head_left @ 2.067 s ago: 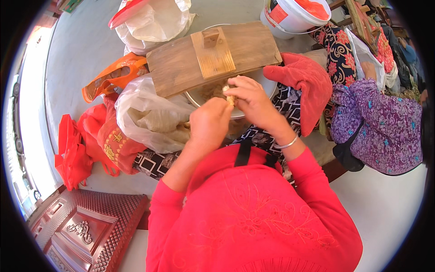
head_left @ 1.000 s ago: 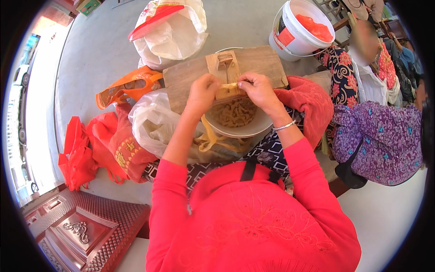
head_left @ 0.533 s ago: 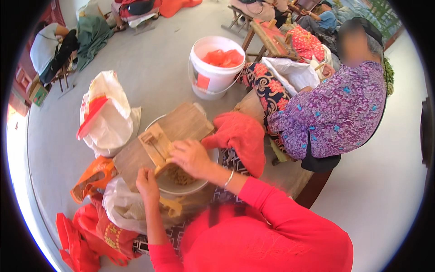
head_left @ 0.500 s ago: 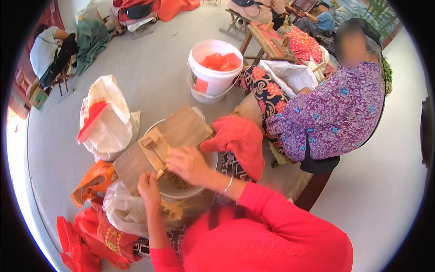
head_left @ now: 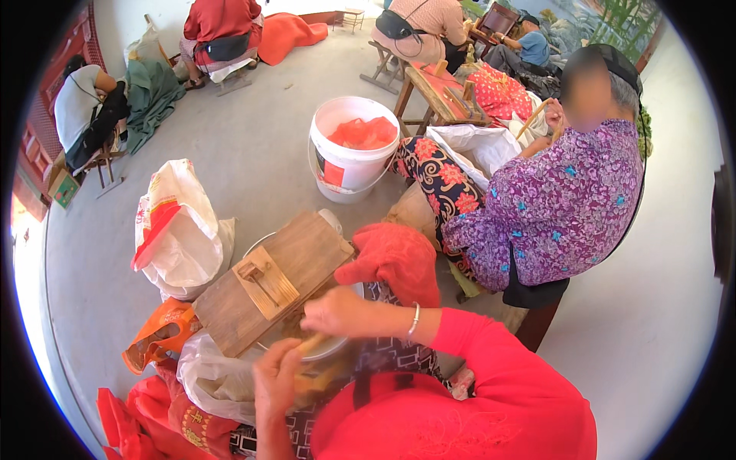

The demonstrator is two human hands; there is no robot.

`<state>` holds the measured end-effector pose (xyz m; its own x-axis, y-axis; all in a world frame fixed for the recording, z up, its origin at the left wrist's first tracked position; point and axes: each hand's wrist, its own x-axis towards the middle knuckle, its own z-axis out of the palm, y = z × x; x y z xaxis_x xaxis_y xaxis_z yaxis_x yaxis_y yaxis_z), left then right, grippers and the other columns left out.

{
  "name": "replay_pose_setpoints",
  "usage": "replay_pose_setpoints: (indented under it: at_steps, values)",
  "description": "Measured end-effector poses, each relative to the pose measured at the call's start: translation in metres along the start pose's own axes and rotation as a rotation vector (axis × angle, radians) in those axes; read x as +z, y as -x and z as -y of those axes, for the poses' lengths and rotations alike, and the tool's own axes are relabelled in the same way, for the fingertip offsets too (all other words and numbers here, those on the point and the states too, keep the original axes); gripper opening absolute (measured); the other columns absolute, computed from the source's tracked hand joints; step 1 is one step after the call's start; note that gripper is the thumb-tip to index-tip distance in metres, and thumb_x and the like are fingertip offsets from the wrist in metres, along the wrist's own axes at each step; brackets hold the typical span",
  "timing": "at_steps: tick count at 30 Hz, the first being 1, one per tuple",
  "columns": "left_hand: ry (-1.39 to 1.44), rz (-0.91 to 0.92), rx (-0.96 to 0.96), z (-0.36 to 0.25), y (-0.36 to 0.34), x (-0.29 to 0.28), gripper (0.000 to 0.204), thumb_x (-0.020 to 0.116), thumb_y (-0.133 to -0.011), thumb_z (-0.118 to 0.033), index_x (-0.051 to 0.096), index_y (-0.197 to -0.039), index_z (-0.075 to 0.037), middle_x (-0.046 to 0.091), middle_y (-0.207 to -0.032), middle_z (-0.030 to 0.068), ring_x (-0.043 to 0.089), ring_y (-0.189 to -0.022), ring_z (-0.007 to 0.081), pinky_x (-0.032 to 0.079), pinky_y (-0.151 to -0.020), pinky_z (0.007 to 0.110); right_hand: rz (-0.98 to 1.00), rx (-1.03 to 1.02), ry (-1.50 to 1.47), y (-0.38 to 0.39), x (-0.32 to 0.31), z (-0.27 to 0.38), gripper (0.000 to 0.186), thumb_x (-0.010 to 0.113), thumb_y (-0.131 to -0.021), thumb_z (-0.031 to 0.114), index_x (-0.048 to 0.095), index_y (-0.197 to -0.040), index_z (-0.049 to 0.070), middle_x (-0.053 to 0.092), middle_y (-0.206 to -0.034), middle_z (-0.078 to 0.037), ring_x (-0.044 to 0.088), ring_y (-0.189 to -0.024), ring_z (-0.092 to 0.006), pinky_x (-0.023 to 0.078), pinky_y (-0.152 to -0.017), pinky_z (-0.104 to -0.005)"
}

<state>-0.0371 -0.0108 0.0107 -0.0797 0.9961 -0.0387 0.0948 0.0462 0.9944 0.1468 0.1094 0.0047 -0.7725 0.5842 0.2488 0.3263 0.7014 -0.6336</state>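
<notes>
Head view: one pale yellow strip [head_left: 312,343], slender and slightly irregular, is being held slantwise by the near rim of a white basin [head_left: 331,349], between the left hand [head_left: 276,377] and the right hand [head_left: 337,312]; each grip appears clamped on an end, fingers folded together, though the outlines are being blurred. The work is judged to be part-done: a brownish mass [head_left: 290,328] is already being contained in the basin, largely hidden by the right hand, while this strip is not yet being released and loose yellow lengths [head_left: 319,378], also blurred, are being left unheld below the basin. How much remains cannot be told. Materials: the basin is being spanned by a plank [head_left: 308,239] of brown wood, flat and oblong; on it a paler wooden plate [head_left: 276,299] is being carried, topped by a small raised block [head_left: 249,270]. A translucent, crumpled plastic bag [head_left: 208,377] is being kept at the left. A thick, matt red cloth [head_left: 399,261] is being draped near the plank's right end. Beyond, thin red plastic [head_left: 359,134] is being held in a smooth white bucket [head_left: 360,169].
</notes>
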Motion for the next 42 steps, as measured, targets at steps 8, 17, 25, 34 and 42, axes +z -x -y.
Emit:
replay_pose_setpoints:
  at_steps: [8, 17, 25, 34, 42]
  values:
    - [0.345, -0.102, 0.061, -0.017, 0.000, 0.031, 0.027, 0.052, -0.097, -0.021, 0.066, -0.091, 0.002, 0.060, -0.076, 0.0000, 0.052, -0.069, 0.0061, 0.039, -0.058, 0.022, 0.194, 0.518, -1.384, 0.013, -0.016, 0.072, 0.017, 0.061, -0.093, 0.018, 0.071, -0.100, 0.006, 0.056, -0.065, 0.004, 0.048, -0.058, -0.0051, 0.037, -0.050, -0.0220]
    - [0.694, 0.045, -0.271, -0.006, -0.013, 0.035, 0.024, 0.054, -0.092, -0.009, 0.053, -0.116, -0.003, 0.048, -0.073, -0.0015, 0.037, -0.053, 0.0053, 0.030, -0.048, 0.020, -0.428, 0.012, 0.097, 0.002, 0.021, 0.032, 0.033, 0.068, -0.081, 0.019, 0.069, -0.113, 0.010, 0.054, -0.063, -0.004, 0.055, -0.057, -0.0230, 0.041, -0.056, -0.0336]
    - [0.418, 0.104, -0.377, 0.049, -0.006, 0.026, 0.007, 0.058, -0.092, -0.010, 0.057, -0.095, -0.003, 0.050, -0.066, 0.0003, 0.045, -0.053, 0.0112, 0.036, -0.049, 0.026, -0.292, 0.006, 0.304, 0.012, 0.037, 0.010, 0.022, 0.063, -0.079, 0.024, 0.071, -0.095, 0.012, 0.055, -0.067, -0.004, 0.058, -0.064, -0.0232, 0.042, -0.061, -0.0378]
    - [-0.765, -0.192, 0.382, 0.052, 0.004, 0.033, 0.035, 0.061, -0.080, -0.004, 0.065, -0.114, -0.004, 0.064, -0.092, 0.0132, 0.060, -0.078, 0.0303, 0.047, -0.066, 0.041, 0.164, 0.768, -1.222, 0.042, 0.077, -0.004, 0.034, 0.054, -0.097, 0.033, 0.067, -0.100, 0.002, 0.067, -0.093, -0.005, 0.061, -0.085, -0.0148, 0.050, -0.075, -0.0314]
    - [-0.285, -0.048, 0.146, 0.025, -0.003, 0.026, 0.026, 0.061, -0.087, -0.009, 0.058, -0.110, 0.002, 0.058, -0.095, 0.0172, 0.059, -0.087, 0.0335, 0.047, -0.078, 0.035, -0.149, 0.484, -0.898, 0.030, 0.069, 0.012, 0.012, 0.058, -0.084, 0.000, 0.067, -0.091, -0.003, 0.060, -0.111, -0.012, 0.057, -0.100, -0.0175, 0.047, -0.086, -0.0281]
